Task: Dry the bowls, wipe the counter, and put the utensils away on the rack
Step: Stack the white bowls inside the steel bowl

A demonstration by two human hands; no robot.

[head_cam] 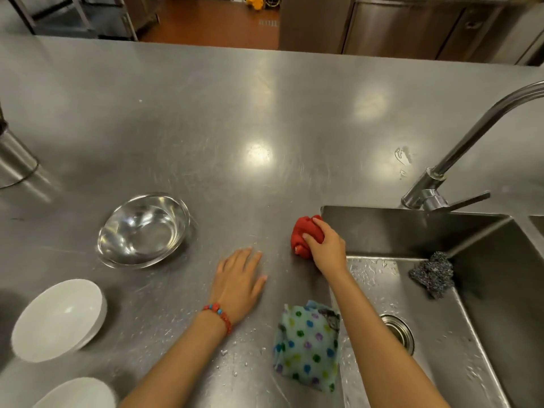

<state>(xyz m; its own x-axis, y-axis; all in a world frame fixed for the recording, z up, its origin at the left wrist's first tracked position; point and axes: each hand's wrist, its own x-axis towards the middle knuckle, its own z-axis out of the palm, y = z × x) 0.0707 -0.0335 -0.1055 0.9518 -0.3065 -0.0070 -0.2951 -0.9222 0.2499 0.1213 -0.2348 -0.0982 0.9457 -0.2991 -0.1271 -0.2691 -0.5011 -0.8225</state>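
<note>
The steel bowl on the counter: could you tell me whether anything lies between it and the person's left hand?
Nothing visible does. The left hand rests flat on the counter, and only bare, wet steel separates it from the steel bowl. The red cloth, held in the right hand, lies on the other side.

I see a tap [459, 160] over the sink [485, 290], a steel scourer [432, 273] on its ledge, and a drain [399, 331] below.
</note>
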